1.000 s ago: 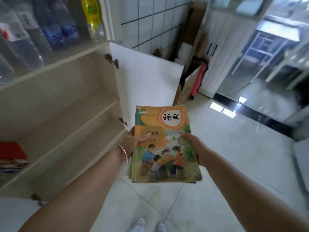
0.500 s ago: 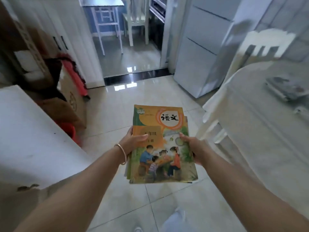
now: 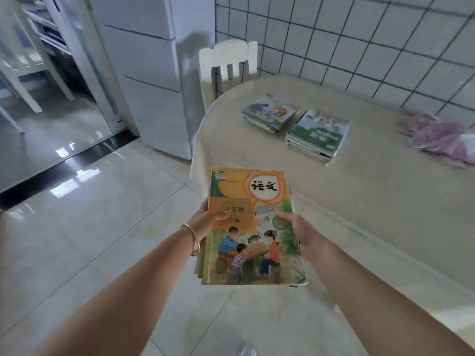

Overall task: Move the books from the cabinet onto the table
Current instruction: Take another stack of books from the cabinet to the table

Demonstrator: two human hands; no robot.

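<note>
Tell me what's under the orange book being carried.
More books: page edges and covers stick out below the orange book along its left and bottom sides. The left hand and right hand grip the stack. How many books, and the fingers underneath, are hidden.

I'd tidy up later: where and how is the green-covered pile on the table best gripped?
Grip the green-covered pile by its two long side edges, coming from the table's near edge. It lies flat, several books deep, so hands should probably pinch low on the stack. The neighbouring pile leaves a gap on the left.
</note>
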